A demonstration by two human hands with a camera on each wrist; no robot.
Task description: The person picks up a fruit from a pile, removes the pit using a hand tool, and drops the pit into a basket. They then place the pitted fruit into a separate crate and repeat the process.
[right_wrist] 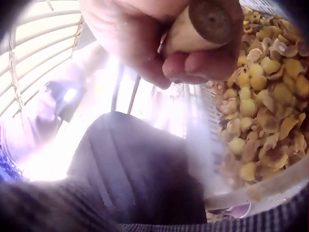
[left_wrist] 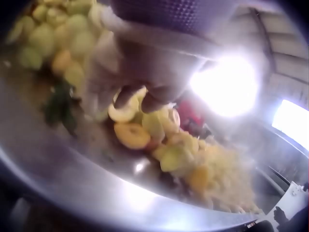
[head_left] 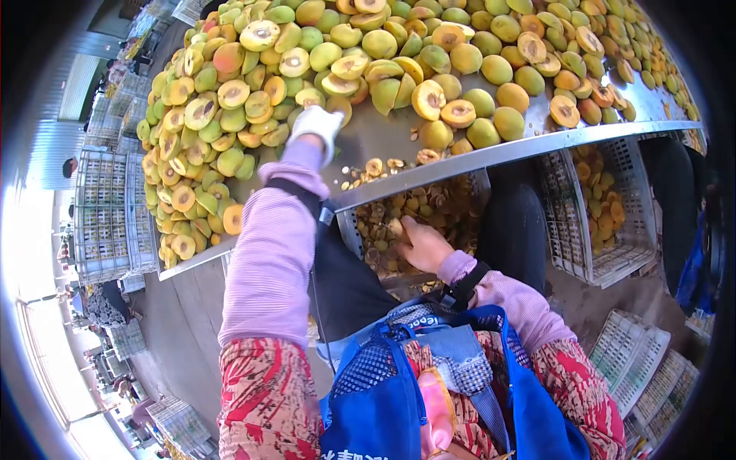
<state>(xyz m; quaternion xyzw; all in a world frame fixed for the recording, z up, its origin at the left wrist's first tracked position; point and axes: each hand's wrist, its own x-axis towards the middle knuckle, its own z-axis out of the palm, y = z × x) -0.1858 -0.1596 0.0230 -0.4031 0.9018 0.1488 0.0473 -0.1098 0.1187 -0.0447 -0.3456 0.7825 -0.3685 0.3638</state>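
My left hand (head_left: pixel 318 129), in a white glove, reaches into the near edge of a heap of apricots (head_left: pixel 307 57), many of them halved. In the left wrist view its blurred fingers curl over a pale apricot half (left_wrist: pixel 124 110). Below the table edge, my bare right hand (head_left: pixel 426 247) grips a round wooden handle (right_wrist: pixel 205 29) whose butt faces the wrist camera. A thin bit of metal shows beside the handle; the rest of this tool is hidden by the fingers. That hand is over a crate of apricot pieces (right_wrist: pixel 263 111).
The metal table's raised rim (head_left: pixel 491 156) runs between the hands. Small scraps and pits lie by it. Another white crate (head_left: pixel 571 222) with apricots stands to the right, and stacked crates (head_left: pixel 103 215) to the left. My dark-trousered knees flank the near crate.
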